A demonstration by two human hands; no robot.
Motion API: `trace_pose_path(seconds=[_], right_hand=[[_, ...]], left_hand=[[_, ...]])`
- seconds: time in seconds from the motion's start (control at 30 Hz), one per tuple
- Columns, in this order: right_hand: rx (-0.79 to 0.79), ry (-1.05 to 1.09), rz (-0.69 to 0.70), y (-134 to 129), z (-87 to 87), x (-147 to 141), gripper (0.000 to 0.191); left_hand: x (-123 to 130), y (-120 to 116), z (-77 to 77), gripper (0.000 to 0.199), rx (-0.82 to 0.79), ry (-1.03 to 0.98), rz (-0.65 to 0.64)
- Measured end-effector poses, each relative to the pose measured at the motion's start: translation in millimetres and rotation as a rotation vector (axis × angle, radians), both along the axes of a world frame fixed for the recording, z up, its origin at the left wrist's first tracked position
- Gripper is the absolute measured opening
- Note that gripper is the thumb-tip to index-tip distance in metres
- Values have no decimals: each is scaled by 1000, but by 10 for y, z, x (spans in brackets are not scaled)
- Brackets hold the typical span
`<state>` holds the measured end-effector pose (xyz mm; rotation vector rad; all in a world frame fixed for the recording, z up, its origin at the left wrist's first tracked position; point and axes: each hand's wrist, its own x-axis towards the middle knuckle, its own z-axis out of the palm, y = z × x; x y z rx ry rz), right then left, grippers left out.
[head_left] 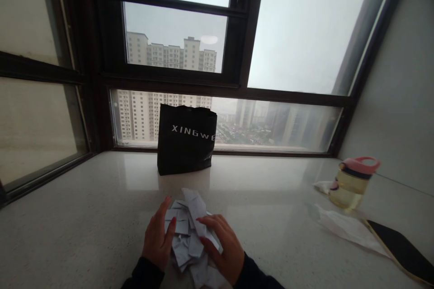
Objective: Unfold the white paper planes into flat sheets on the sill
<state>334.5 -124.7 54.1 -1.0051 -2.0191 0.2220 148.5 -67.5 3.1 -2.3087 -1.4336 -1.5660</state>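
A loose heap of folded white paper slips [190, 246] lies on the pale speckled sill between my hands. My left hand [158, 235] rests along the heap's left side, thumb and fingers apart, with the thumb touching the slips. On the right side, my right hand [222, 246] curves over the papers with its fingers spread, the fingertips lying against a longer folded strip [195, 205]. That strip sticks up toward the window. Whether either palm covers more slips is hidden. Beyond the heap, a black bag [186, 144] with white lettering stands upright.
At the right stands a drink bottle [351, 185] with a pink lid and pale yellow liquid. Crumpled white tissue [349, 226] lies in front of it, beside a dark phone [402, 248]. Dark-framed windows [176, 79] border the sill [84, 216] at the back and left.
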Motion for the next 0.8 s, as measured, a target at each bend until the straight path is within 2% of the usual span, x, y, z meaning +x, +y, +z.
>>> trace_pose_path(seconds=[0.03,0.1,0.17,0.23,0.37,0.43,0.5,0.57,0.67,0.8], right_hand=[[26,-13,-64,41,-34,17,33],[25,-83,-158,127,-119,64,53],[-40,-190,-137,187,-205,101,77],[-119,-276,-49,209,-264,109,84],[-157,-240,10,206,-262,61,62],[-134,-183,12,209,-229,46,47],[-100,-102,-5,219,-202,53,33],[-74,8,-38,228,-186,75,26],[-39,115,-64,232,-171,105,23],[15,111,-92,237,-165,114,21]], left_hand=[[7,11,-39,44,21,23,-16],[31,12,-134,44,21,83,-53],[70,-26,-213,45,-33,150,-73],[115,-89,-246,49,-84,183,-97],[187,-174,-200,53,-50,76,-317],[203,-165,-173,51,-43,18,-368],[206,-135,-160,47,-51,-14,-361],[198,-100,-161,43,-45,-41,-332],[174,-59,-182,40,-6,-63,-272],[115,-11,-236,39,13,-33,-186]])
